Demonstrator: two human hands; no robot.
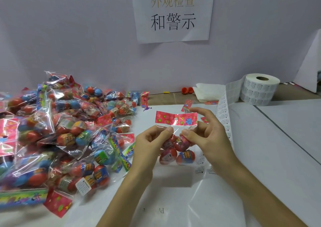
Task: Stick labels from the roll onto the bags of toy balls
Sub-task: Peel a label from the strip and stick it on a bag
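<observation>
**Bag of toy balls (173, 150) pinched in both my hands, left of the label roll (260, 89)**

Biggest in view is the pile of bagged balls (57, 136), well to the left of the label roll and spreading towards me. It is a heap of clear bags of red and blue balls with pink and striped header cards. One bag at its near edge shows a white warning label.

The white table sheet (269, 157) runs from under the roll towards me. A paper sign (172, 12) with printed characters hangs on the wall, up and left of the roll.

The roll lies with its core hole facing up. Its strip of labels (224, 115) trails off its left side and runs down the sheet towards me.

The bag I hold hangs left of the roll and nearer me, above the sheet, with its pink flowered header on top. My left hand (149, 145) pinches the clear plastic just under the header between thumb and forefinger. My right hand (210, 136) curls round the bag's right side, thumb pressed on a red ball and forefinger raised behind the header.

Folded white paper (208, 92) lies just left of the roll. Beyond it, by the wall, are small red-orange pieces (187, 90).
</observation>
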